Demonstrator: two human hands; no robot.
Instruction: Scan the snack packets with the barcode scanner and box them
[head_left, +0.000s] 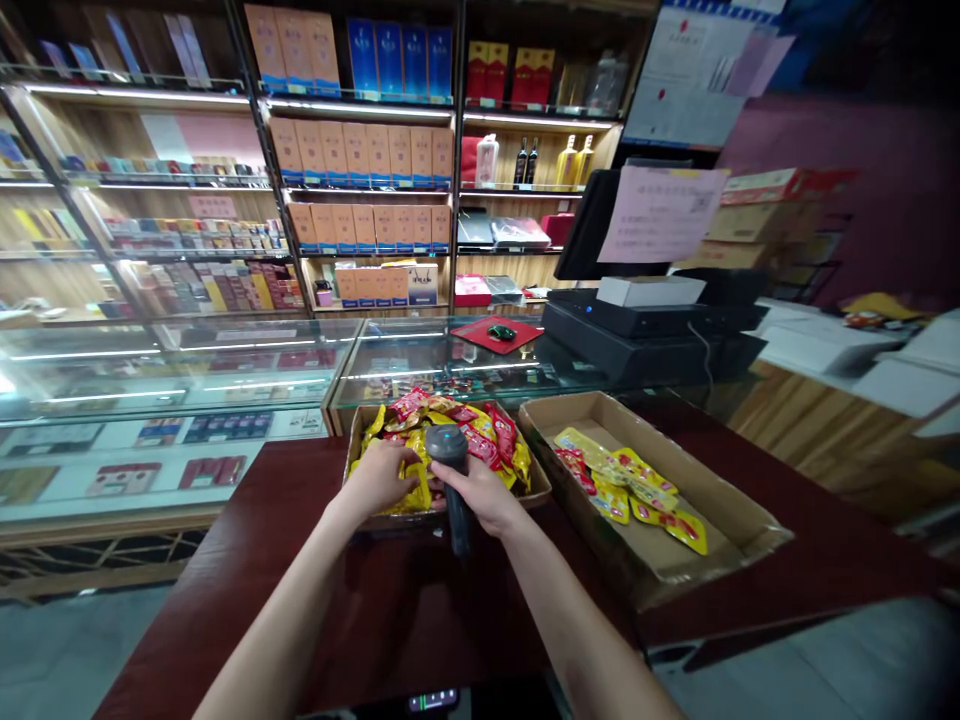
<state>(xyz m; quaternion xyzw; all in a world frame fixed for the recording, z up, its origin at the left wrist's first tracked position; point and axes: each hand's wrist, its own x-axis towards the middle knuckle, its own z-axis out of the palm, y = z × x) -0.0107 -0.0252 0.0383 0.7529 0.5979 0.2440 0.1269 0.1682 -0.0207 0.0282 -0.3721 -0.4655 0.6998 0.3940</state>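
Observation:
A cardboard box (541, 486) full of red and yellow snack packets (480, 440) stands on the dark red table. Over its front part, my right hand (484, 492) is wrapped round a grey handheld scanner (448, 445), whose handle points down toward me. My left hand (381, 478) reaches over the box's left part, fingers curled at the yellow packets (417, 480); whether it grips one is hard to make out. Right of this box, a longer cardboard tray (720, 510) holds several yellow and red packets (637, 480).
Behind the boxes runs a glass display counter (405, 350) with a red mat (480, 333) and a dark mouse (501, 332). A monitor (589, 225) and black register (622, 345) stand at the back right. A phone (433, 700) shows at the bottom edge.

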